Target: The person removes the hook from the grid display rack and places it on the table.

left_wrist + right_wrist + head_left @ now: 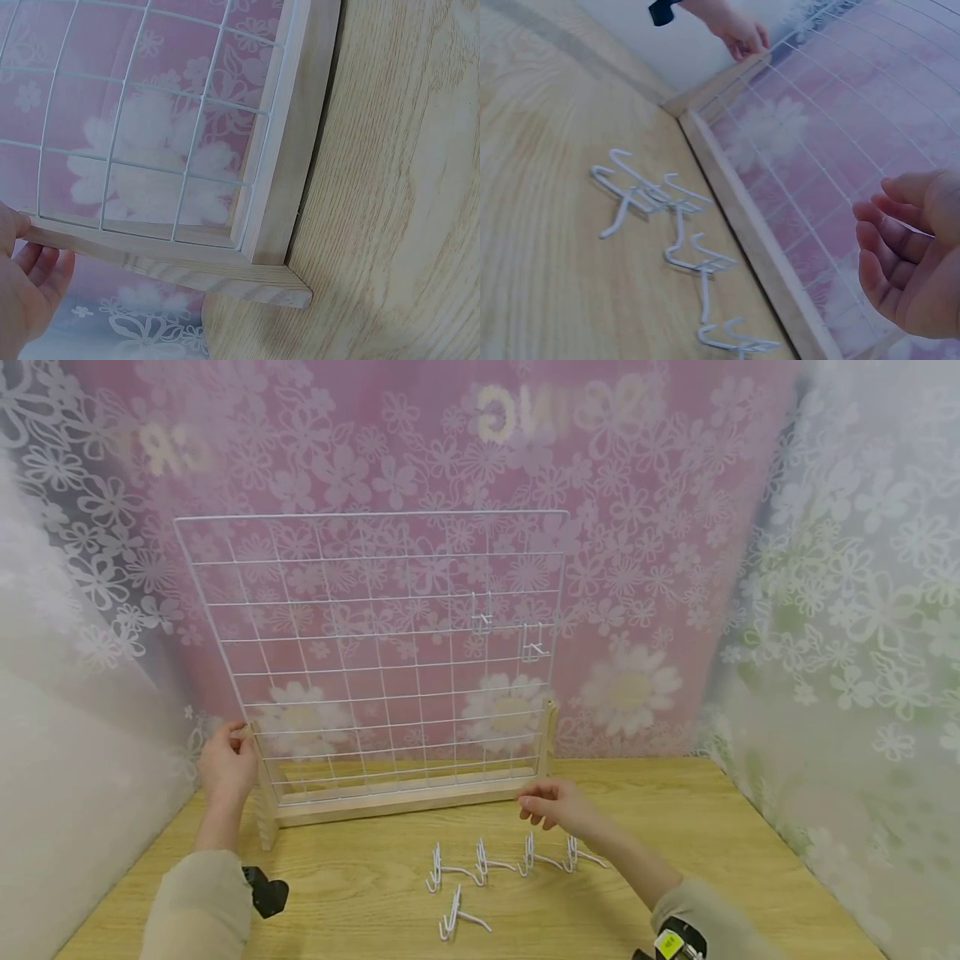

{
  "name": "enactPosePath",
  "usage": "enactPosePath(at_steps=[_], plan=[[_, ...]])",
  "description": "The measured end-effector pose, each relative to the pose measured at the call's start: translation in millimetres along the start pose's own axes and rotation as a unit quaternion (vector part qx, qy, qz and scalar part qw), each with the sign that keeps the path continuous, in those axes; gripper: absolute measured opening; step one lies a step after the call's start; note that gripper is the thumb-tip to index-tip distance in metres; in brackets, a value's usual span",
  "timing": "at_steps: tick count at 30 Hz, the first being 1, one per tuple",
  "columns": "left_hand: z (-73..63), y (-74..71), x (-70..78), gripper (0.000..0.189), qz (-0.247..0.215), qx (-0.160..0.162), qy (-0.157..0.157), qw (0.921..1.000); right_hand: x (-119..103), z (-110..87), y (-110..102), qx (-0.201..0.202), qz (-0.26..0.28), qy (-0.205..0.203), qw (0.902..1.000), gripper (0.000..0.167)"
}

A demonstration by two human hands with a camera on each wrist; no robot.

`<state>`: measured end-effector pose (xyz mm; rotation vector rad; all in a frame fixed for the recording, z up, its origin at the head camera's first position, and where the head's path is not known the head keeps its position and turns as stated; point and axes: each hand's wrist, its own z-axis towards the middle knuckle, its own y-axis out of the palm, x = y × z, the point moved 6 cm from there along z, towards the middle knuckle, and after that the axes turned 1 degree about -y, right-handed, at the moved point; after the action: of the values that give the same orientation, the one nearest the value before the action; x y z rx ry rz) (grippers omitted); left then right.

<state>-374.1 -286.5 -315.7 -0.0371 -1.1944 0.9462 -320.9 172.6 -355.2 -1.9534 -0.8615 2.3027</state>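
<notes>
A white wire grid panel (367,514) stands upright in a wooden stand (405,804). With thumb and fingers, my left hand (227,768) grips the top of the stand's left post (217,279). Two white wire hooks, an upper one (482,622) and a lower one (533,648), hang on the grid's right side. My right hand (553,804) hovers by the stand's right end, fingers loosely curled around nothing. Below it several white hooks lie on the table, four in a row, including the leftmost hook (437,870), and a single hook (454,914) nearer me.
The wood-grain table (360,893) carries everything. A pink flowered curtain (637,568) rises behind the grid, and pale sheeting (885,635) closes off the right side. The stand's right post (548,739) is just beyond my right hand.
</notes>
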Motion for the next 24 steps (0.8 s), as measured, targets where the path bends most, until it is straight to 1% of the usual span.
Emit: enactPosePath(at_steps=[4, 8, 12, 18, 24], plan=[[0.2, -0.2, 0.8, 0.033, 0.000, 0.003, 0.003, 1.0000, -7.6, 5.7, -14.6, 0.036, 0.010, 0.000, 0.9993, 0.033], [0.0, -0.8, 1.2, 0.033, 0.000, 0.007, 0.006, 1.0000, -17.2, 11.2, -27.3, 0.070, 0.009, -0.018, 0.9974, 0.031], [-0.9, -0.6, -0.1, 0.033, -0.003, 0.007, 0.002, 1.0000, -24.2, 17.0, -38.1, 0.093, 0.005, -0.024, 0.9954, 0.028], [-1.8, -0.7, -0.1, 0.033, 0.000, 0.004, 0.000, 1.0000, -30.2, 27.9, -55.5, 0.132, -0.004, -0.016, 0.9911, 0.033], [-1.1, 0.1, -0.3, 0.033, 0.002, 0.003, -0.001, 1.0000, -41.8, 36.4, -70.7, 0.162, -0.001, -0.029, 0.9864, 0.036]])
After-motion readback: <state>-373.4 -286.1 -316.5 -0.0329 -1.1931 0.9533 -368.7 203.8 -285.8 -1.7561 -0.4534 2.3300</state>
